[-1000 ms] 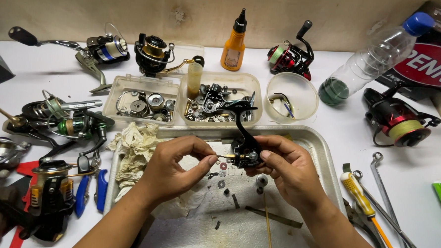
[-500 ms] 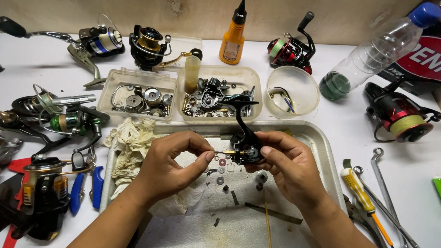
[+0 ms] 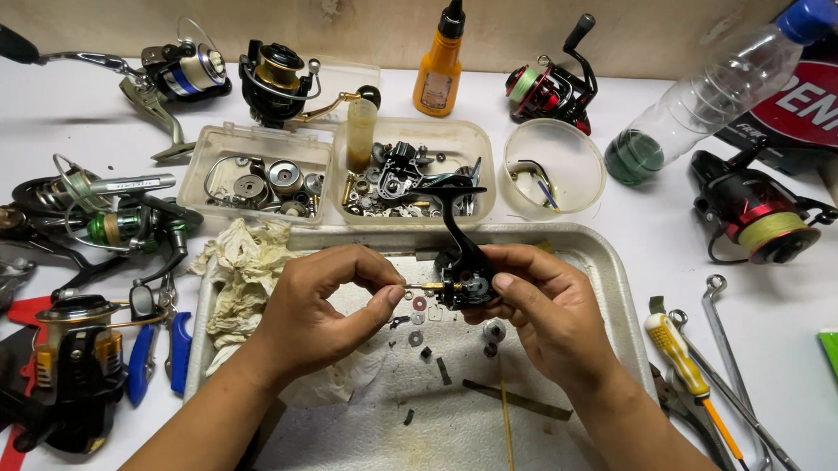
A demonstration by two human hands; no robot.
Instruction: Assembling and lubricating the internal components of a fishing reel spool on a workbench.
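Note:
My right hand [image 3: 547, 312] grips a black fishing reel body [image 3: 465, 270] over a metal tray [image 3: 614, 291], its foot stem pointing up and away. My left hand [image 3: 327, 297] pinches the end of a thin brass-coloured shaft [image 3: 424, 286] that sticks out of the reel body's left side. Small washers [image 3: 417, 320] and dark bits lie loose on the tray just below both hands. A stained rag [image 3: 248, 270] is bunched at the tray's left end beside my left wrist.
Two clear boxes of reel parts [image 3: 261, 177] [image 3: 412, 183] and a round tub [image 3: 552, 171] sit behind the tray. An orange oil bottle [image 3: 440, 67], a plastic bottle [image 3: 717, 88] and several reels [image 3: 759, 217] [image 3: 90, 216] surround them. A yellow-handled screwdriver [image 3: 682, 355] and wrenches [image 3: 743, 372] lie right.
My hands have stayed together over the tray with the reel body. The camera has tilted slightly, shifting the table a little in view.

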